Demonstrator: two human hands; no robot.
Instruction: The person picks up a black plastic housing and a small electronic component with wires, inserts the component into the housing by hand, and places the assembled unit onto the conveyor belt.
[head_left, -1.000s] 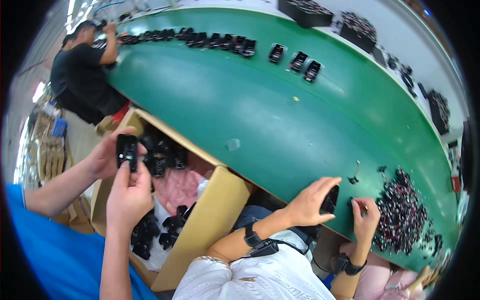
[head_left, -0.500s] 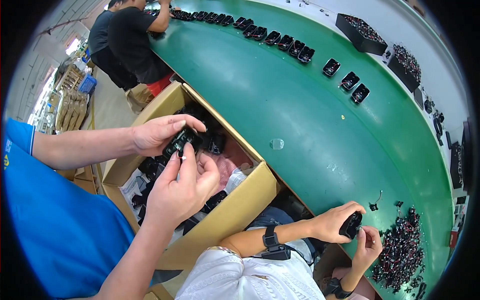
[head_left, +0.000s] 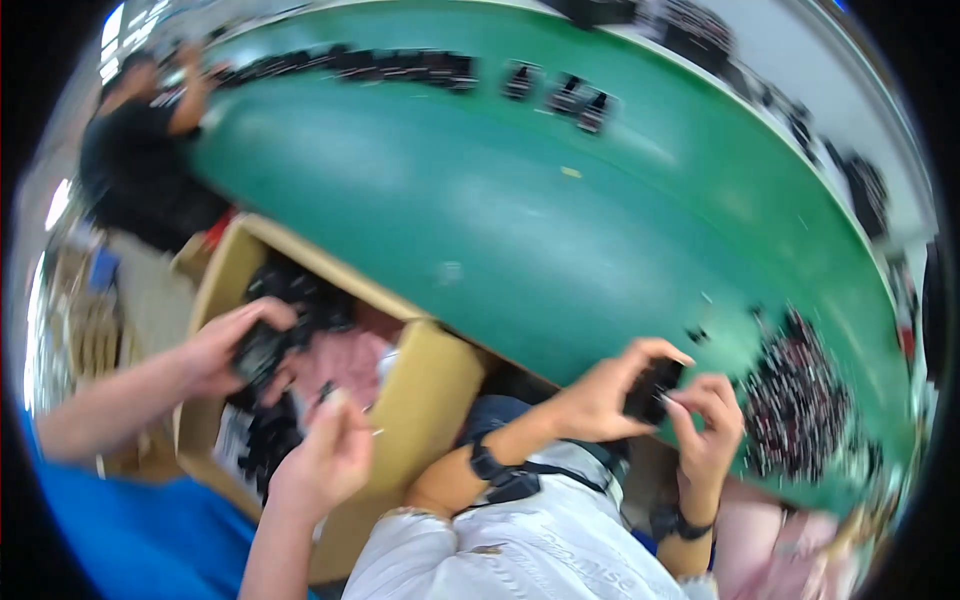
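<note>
My left hand [head_left: 595,400] grips a small black plastic housing [head_left: 652,388], with fingers and thumb curled round its sides. My right hand [head_left: 708,415] is pinched against the housing's right edge. A small pale spot shows at its fingertips; what they hold is too small to name. Just right of my hands, on the green table [head_left: 560,260], lies a heap of small black parts with red wires [head_left: 798,400]. One loose wired part [head_left: 697,334] rests apart, on the heap's left. Black strapped devices [head_left: 505,480] sit on both my wrists.
On my left, a co-worker's hands [head_left: 325,455] hold a dark part and a small dark piece over a cardboard box [head_left: 435,400] of black parts. Black housings [head_left: 405,68] line the table's far side. Another person [head_left: 140,130] is at the far left. Dark bins [head_left: 695,30] stand at the back.
The view has turned, shifting the table and box leftward, and is blurred. My hands still hold the housing together. The co-worker's right hand has come away from the part in their left.
</note>
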